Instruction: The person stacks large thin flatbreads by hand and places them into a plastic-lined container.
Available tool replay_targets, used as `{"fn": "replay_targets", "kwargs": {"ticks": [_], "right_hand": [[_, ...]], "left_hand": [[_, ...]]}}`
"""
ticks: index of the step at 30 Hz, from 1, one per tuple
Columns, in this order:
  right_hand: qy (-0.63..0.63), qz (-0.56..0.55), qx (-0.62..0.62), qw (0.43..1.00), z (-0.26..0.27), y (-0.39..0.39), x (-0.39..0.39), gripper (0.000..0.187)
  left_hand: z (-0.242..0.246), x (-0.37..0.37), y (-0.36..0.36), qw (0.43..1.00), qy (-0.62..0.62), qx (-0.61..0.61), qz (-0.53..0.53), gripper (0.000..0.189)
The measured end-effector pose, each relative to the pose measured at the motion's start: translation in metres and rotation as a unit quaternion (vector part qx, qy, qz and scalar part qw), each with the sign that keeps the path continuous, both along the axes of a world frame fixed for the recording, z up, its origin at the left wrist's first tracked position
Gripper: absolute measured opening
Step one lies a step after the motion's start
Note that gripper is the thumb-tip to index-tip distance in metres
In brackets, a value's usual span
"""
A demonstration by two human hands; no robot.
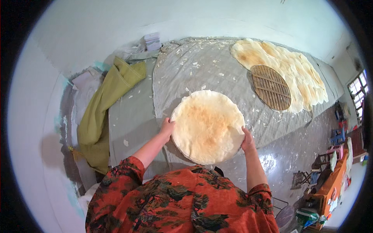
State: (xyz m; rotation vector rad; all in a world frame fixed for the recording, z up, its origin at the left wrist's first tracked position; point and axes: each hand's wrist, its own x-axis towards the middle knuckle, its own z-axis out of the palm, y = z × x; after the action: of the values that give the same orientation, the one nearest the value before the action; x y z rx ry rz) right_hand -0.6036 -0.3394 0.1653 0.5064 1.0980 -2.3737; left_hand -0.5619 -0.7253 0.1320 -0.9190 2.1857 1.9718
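Observation:
A wide, round stack of thin flatbreads [208, 126], pale with browned patches on top, is in front of my body. My left hand [167, 128] grips its left edge, thumb on the upper side. On the opposite edge, my right hand [247, 139] has hold of it in the same way. The fingers beneath are hidden, and I cannot tell whether the stack is lifted or resting. Under and beyond it spreads a grey cloth [201, 67] strewn with pale flakes.
At the far right, overlapping flatbreads [306, 77] cover the cloth, with a round slatted wooden board [271, 87] against them. An olive-green cloth [97, 119] lies folded at left. A lilac box [152, 41] stands by the wall. Along the right are an orange table [330, 177] and a blue stool [338, 136].

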Motion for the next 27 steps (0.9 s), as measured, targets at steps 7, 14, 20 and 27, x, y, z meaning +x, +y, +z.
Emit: {"fn": "replay_targets", "kwargs": {"ticks": [7, 14, 20, 27], "right_hand": [[0.109, 0.002, 0.277, 0.955, 0.003, -0.01, -0.002, 0.035], [-0.023, -0.015, 0.121, 0.992, -0.01, 0.011, 0.013, 0.051], [0.046, 0.025, 0.26, 0.964, 0.003, 0.009, 0.026, 0.044], [0.011, -0.09, 0.074, 0.993, 0.002, -0.008, 0.037, 0.041]], "left_hand": [[0.025, 0.0, 0.008, 1.0, -0.001, -0.021, 0.019, 0.023], [-0.002, -0.008, -0.012, 0.992, -0.013, 0.127, 0.007, 0.04], [0.016, -0.031, -0.007, 0.955, -0.029, 0.283, -0.08, 0.058], [0.017, -0.037, -0.015, 0.93, -0.105, 0.312, -0.164, 0.054]]}}
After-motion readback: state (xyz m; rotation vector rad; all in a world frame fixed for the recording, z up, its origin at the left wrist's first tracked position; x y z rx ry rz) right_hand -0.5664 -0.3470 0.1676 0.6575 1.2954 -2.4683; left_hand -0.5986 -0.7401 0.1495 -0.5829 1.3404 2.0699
